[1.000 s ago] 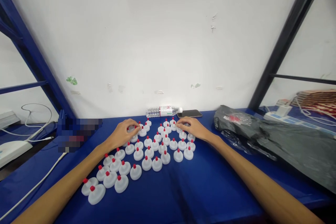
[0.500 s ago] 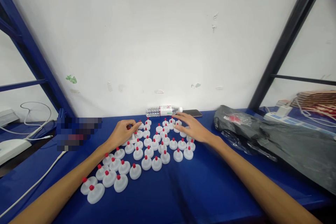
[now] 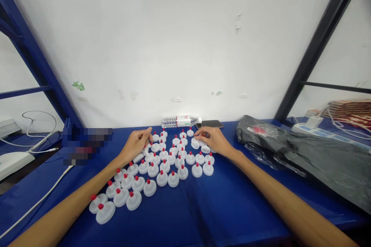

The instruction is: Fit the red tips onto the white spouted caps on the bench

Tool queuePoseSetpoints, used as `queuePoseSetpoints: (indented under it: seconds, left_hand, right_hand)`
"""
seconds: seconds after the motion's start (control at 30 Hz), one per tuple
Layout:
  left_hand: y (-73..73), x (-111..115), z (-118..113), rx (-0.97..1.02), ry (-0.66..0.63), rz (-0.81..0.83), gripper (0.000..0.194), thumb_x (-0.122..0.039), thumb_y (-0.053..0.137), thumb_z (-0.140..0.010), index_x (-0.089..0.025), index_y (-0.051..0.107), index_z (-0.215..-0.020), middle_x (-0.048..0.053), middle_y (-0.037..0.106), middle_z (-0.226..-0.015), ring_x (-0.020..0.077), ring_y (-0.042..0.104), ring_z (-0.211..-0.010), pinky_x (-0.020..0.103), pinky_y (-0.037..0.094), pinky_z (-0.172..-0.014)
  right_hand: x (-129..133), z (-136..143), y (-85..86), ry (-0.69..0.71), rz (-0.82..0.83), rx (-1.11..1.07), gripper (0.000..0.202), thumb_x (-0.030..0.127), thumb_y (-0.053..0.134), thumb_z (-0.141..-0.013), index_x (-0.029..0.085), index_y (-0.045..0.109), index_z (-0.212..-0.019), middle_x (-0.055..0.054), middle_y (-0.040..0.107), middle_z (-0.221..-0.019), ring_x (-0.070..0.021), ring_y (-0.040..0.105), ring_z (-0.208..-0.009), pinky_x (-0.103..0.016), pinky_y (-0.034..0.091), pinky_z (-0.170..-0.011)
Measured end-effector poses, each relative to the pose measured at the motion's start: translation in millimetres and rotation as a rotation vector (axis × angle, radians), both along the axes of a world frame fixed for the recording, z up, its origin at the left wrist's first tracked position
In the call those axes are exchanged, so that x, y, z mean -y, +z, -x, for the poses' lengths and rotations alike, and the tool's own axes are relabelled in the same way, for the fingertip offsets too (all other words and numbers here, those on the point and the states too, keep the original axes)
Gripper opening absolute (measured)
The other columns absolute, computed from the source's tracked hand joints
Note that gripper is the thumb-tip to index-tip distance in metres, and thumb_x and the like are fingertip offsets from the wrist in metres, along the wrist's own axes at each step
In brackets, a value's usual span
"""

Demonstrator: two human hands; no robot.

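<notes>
Several white round caps with red tips [image 3: 173, 179] stand upright in a loose group across the blue table [image 3: 232, 204]. At the group's left rear, my left hand [image 3: 136, 144] is closed, thumb against the fingers, next to a few tilted caps [image 3: 139, 158]; what it pinches is hidden. My right hand [image 3: 213, 139] is at the right rear with its fingers curled down and closed over white caps. Two of these caps [image 3: 205, 149] lie tilted beside its fingertips. Whatever is between those fingers cannot be made out.
A clear plastic bottle [image 3: 181, 121] lies against the wall, with a dark phone [image 3: 213, 124] to its right. Grey plastic bags [image 3: 278, 142] cover the right side. White cables and a power strip [image 3: 14, 162] lie at the left.
My right hand's fingers, spread before, have curled down and closed, and caps beneath them have tipped. My left hand has shifted slightly left, and caps near it are now tilted.
</notes>
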State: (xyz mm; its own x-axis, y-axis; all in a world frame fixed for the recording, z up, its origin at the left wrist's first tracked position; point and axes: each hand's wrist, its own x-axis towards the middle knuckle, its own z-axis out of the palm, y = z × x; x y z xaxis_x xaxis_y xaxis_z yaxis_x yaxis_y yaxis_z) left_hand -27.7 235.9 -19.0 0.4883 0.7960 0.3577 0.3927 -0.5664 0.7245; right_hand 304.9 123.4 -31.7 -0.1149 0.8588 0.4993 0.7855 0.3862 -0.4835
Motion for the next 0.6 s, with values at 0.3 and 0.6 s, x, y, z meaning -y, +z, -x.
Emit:
queuePoseSetpoints:
  seconds: [0.3,0.6]
  left_hand:
    - [5.4,8.4,-0.1,-0.064,0.011,-0.13,0.05,-0.06,0.051,-0.099,-0.018,0.072,-0.081,0.002,0.068,-0.078,0.0169,0.061,-0.069,0.03,0.048,-0.064]
    - [10.9,12.3,-1.3,-0.222,-0.054,-0.149,0.046,-0.063,0.062,-0.088,-0.028,0.08,-0.112,0.008,0.071,-0.132,0.0339,0.062,-0.122,0.047,0.048,-0.106]
  right_hand:
    - [9.7,10.4,9.8,-0.055,-0.033,-0.018,0.036,0.054,0.056,-0.101,0.024,0.072,-0.115,-0.008,0.075,-0.114,-0.0248,0.069,-0.105,-0.042,0.054,-0.094]
    - [12.7,12.3,5.2,0.032,0.118,0.13,0.034,0.051,0.062,-0.098,0.029,0.075,-0.121,-0.007,0.074,-0.127,-0.0293,0.068,-0.115,-0.045,0.051,-0.099]
